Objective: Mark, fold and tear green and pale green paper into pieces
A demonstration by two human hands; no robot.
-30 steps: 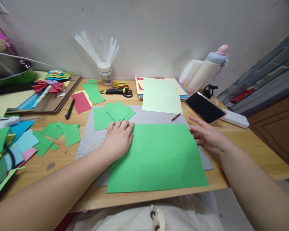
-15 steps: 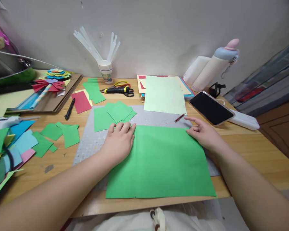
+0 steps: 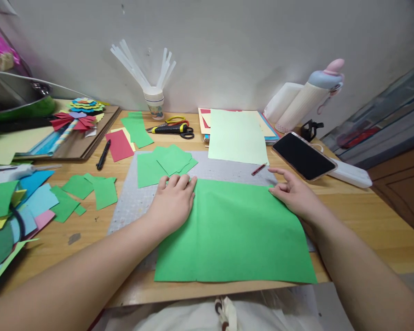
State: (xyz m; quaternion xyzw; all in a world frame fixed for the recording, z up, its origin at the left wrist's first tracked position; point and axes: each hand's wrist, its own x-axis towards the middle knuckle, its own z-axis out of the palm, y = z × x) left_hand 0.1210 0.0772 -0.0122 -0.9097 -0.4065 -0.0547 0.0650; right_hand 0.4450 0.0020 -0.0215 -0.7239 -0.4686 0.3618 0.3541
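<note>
A large green paper sheet (image 3: 234,230) lies on a grey cutting mat (image 3: 134,202) at the front of the wooden table. My left hand (image 3: 172,202) rests flat on the sheet's far left corner, fingers together and stretched out. My right hand (image 3: 293,193) sits at the sheet's far right corner, fingers loosely spread and touching the paper's edge. Neither hand holds anything. Small green paper squares (image 3: 169,161) lie on the mat just beyond my left hand.
A phone (image 3: 303,155), a small red pencil (image 3: 258,169), pale green paper (image 3: 236,135), scissors (image 3: 174,128), a cup of sticks (image 3: 155,103) and a bottle (image 3: 310,96) stand further back. Green scraps (image 3: 86,193), a black pen (image 3: 102,155) and coloured paper piles (image 3: 14,211) lie left.
My right hand has moved left onto the sheet's far right corner. The sheet has shifted slightly. My left hand has stayed on the far left corner.
</note>
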